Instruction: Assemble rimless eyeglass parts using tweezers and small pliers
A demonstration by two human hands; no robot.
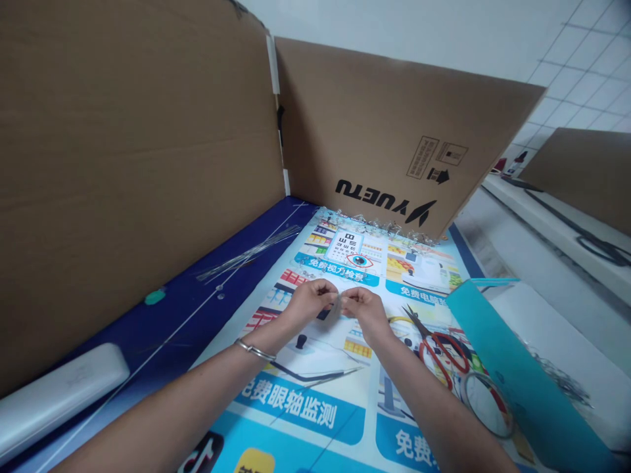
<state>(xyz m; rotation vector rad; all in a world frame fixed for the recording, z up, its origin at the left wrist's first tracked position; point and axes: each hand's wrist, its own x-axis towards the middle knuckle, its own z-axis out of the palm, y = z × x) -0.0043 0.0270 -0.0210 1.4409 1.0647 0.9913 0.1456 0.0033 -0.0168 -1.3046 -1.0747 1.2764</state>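
My left hand [314, 301], with a silver bangle [255, 350] on its wrist, is closed in a pinch above the printed sheet [290, 447]. Facing it, my right hand [365, 311] pinches too, and the fingertips of both nearly meet. Something small and greyish lies between them, too small and blurred to name. Below my hands are dark tweezers [320, 377]. To the right of my right hand lie scissors [446, 355] with red handles and slightly parted blades. Close to their handles is a round clear-centred ring [487, 405].
Cardboard panels stand at the left [138, 151] and back [345, 118]. Silvery wire bits [384, 227] line the back panel's foot. A bundle of thin wires [249, 254], a teal blob [154, 297] and a white case [64, 397] lie left. A teal box [522, 368] holding silvery pieces stands right.
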